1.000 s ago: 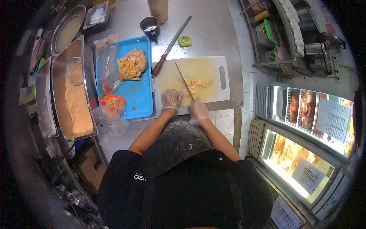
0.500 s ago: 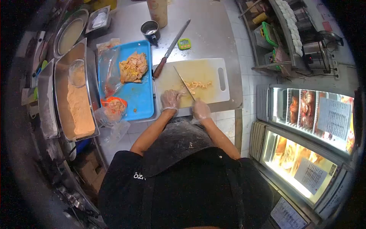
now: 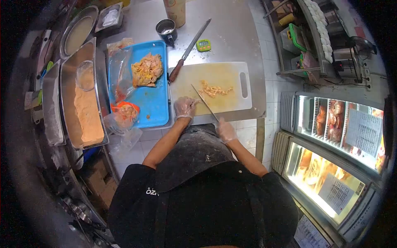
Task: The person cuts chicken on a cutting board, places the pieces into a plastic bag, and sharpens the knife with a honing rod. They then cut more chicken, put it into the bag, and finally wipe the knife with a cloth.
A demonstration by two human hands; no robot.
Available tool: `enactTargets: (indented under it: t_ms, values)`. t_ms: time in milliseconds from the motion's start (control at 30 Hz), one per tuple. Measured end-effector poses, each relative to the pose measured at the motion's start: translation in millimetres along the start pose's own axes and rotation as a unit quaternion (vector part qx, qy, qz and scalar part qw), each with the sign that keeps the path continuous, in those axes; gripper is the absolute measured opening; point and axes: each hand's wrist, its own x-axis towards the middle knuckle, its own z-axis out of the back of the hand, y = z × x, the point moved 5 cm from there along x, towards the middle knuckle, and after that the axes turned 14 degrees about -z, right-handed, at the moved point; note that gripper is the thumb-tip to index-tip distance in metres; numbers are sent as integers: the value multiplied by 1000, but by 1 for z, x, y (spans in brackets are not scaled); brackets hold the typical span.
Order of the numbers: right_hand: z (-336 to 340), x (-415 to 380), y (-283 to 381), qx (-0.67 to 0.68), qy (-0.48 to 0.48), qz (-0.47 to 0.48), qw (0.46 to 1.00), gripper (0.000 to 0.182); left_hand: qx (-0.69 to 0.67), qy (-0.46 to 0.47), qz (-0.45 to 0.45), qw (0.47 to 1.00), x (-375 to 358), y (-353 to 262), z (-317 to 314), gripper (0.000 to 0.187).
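Observation:
My right hand (image 3: 226,131), in a clear plastic glove, grips a long knife (image 3: 205,102) by its handle at the board's near edge. The blade slants away to the left, low over the white cutting board (image 3: 231,103). Small chopped strips of raw meat (image 3: 216,90) lie to the right of the blade. Also gloved, my left hand (image 3: 185,107) rests on the board's near left corner with fingers curled. A small pale bit of meat (image 3: 197,100) shows at its fingertips, left of the blade; the fingers partly hide it.
Left of the board, a blue tray (image 3: 155,105) bears a heap of raw meat (image 3: 147,70) and a plastic bag (image 3: 125,115). A sharpening steel (image 3: 191,47), green timer (image 3: 203,45) and metal cup (image 3: 166,31) stand beyond. A deep pan (image 3: 87,120) of orange-tan powder is farther left.
My right hand has drawn the knife back toward my body and slightly right. More of the chopped meat shows beside the blade. My left hand stays at the board's corner.

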Motion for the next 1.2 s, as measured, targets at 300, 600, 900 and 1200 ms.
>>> enactTargets:
  t_ms: [300,600,900,1200]
  values:
    - [10,55,66,-19,4,-68,997,18,9,29,22,999,6,-9,4,19]
    - [15,17,1,5,-23,18,1000,22,-66,-56,135,987,15,24,-13,19]
    - [37,29,-63,31,-128,-57,990,30,-77,-87,24,993,68,-25,-35,20]
    - [23,24,-4,88,-103,-2,991,26,-201,-6,122,972,37,-23,9,33]
